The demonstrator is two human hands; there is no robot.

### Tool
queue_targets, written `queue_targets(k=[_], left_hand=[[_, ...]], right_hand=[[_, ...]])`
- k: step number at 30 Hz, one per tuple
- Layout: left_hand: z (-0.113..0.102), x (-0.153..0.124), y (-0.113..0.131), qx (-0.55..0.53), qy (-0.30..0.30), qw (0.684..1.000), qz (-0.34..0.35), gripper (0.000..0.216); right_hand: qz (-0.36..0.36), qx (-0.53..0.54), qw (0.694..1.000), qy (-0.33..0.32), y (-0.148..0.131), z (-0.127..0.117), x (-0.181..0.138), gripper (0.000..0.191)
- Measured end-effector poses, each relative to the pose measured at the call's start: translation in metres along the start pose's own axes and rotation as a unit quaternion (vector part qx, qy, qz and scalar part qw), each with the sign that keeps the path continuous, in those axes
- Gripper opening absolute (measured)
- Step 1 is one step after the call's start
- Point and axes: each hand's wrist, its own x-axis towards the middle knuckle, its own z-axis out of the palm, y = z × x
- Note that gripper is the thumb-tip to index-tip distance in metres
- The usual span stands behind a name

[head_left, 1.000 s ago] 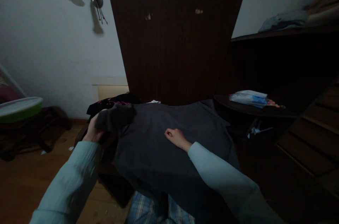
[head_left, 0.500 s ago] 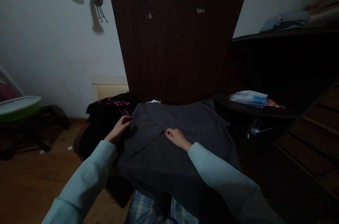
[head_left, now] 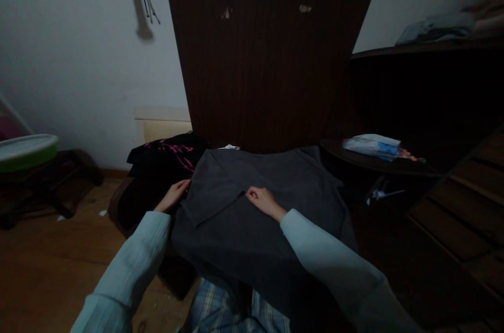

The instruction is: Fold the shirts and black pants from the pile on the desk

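Observation:
A dark grey shirt point(head_left: 271, 228) is spread out in front of me, its lower part hanging toward my lap. One sleeve point(head_left: 214, 194) lies folded inward over the body, its opening forming a dark slanted line. My right hand point(head_left: 263, 200) pinches the inner corner of that sleeve's end, fingers closed. At the shirt's left edge, my left hand point(head_left: 176, 194) has its fingers drawn together on the fabric at the fold; the fingertips are partly hidden.
Black cloth with pink markings point(head_left: 169, 152) lies behind my left hand. A tall dark wooden panel point(head_left: 263, 75) rises at the back. On the right, a low shelf point(head_left: 413, 166) carries a clear-and-blue plastic packet point(head_left: 372, 146). A green-sided basin point(head_left: 29, 153) sits on a stool at far left.
My left hand has slid slightly left and down along the shirt's edge, its fingers drawing together. My right hand stays at the sleeve corner. The view has tilted down a little.

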Motion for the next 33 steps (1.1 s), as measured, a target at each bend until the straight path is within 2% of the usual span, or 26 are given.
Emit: queue_targets(k=[4, 8, 11, 14, 18, 23, 27, 33], left_hand=[[-0.004, -0.007, -0.001, 0.006, 0.026, 1.0, 0.014, 0.058], [-0.002, -0.011, 0.0, 0.007, 0.017, 1.0, 0.006, 0.059], [0.001, -0.013, 0.0, 0.007, -0.009, 1.0, 0.01, 0.063], [0.001, -0.014, 0.001, -0.002, -0.03, 0.999, 0.019, 0.061], [-0.001, -0.014, 0.001, 0.002, -0.012, 1.0, 0.016, 0.06], [-0.003, -0.014, -0.001, 0.005, 0.001, 1.0, 0.014, 0.065], [-0.004, -0.01, -0.005, 0.005, 0.0, 1.0, 0.017, 0.067], [-0.001, -0.009, -0.009, 0.062, -0.002, 0.997, 0.044, 0.065]], right_hand=[[0.049, -0.023, 0.998, -0.021, -0.008, -0.002, 0.008, 0.03], [0.103, -0.06, 0.993, 0.023, -0.017, 0.005, 0.012, 0.033], [0.084, -0.064, 0.993, 0.046, -0.018, 0.011, 0.009, 0.03], [0.031, -0.058, 0.997, 0.035, -0.016, 0.014, 0.006, 0.021], [-0.01, -0.009, 0.999, 0.036, -0.013, 0.015, 0.006, 0.017], [-0.006, 0.104, 0.991, 0.085, -0.006, 0.018, 0.01, 0.015], [0.022, 0.168, 0.982, 0.079, -0.005, 0.018, 0.012, 0.013], [0.043, 0.149, 0.984, 0.09, -0.006, 0.017, 0.012, 0.011]])
